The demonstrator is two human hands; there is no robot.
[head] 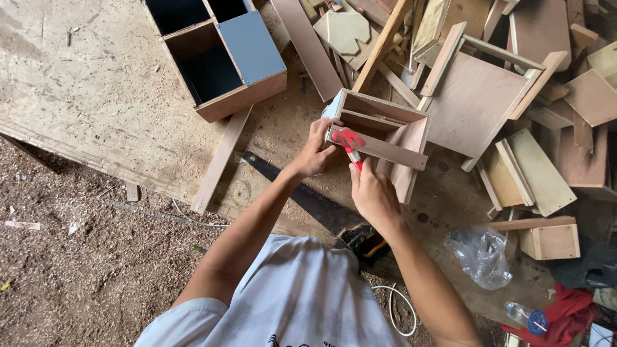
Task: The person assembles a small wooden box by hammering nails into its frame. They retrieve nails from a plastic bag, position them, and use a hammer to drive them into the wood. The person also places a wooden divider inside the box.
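Scrap boards (pixel 540 167) are crowding the small wooden box (pixel 385 138) rightward; bare tabletop (pixel 96 96) is lying leftward. Left hand (pixel 316 151) fingers are gripping its rim; right hand (pixel 373 193) fingers are wrapping a red-handled tool (pixel 350 144) against it.

The small box (pixel 385 138) lies on the workbench (pixel 96 109), compartment box (pixel 215 54) left, scrap pile (pixel 546 96) right.
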